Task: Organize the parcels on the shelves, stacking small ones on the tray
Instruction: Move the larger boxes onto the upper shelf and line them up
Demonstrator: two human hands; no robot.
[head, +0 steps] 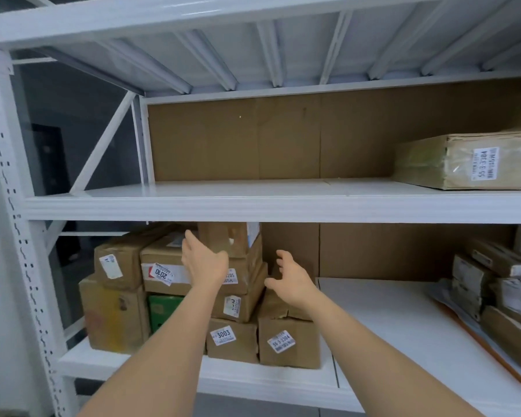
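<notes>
Several brown cardboard parcels are stacked at the left of the lower shelf (388, 311). A tall parcel (223, 237) stands on top of the stack, just under the upper shelf. My left hand (203, 261) is open in front of the stack, fingers spread near the tall parcel and the parcel labelled 2010 (163, 273). My right hand (292, 279) is open too, hovering over the low parcel (286, 341) at the stack's right end. Neither hand holds anything. At the far right, small parcels (494, 284) are piled on an orange-edged tray (487, 350).
The upper shelf (253, 191) carries one taped flat parcel (463, 161) at its right end. Brown cardboard sheets line the back of both shelves. A white perforated upright (15, 236) stands at the left. A green box (163, 311) sits within the stack.
</notes>
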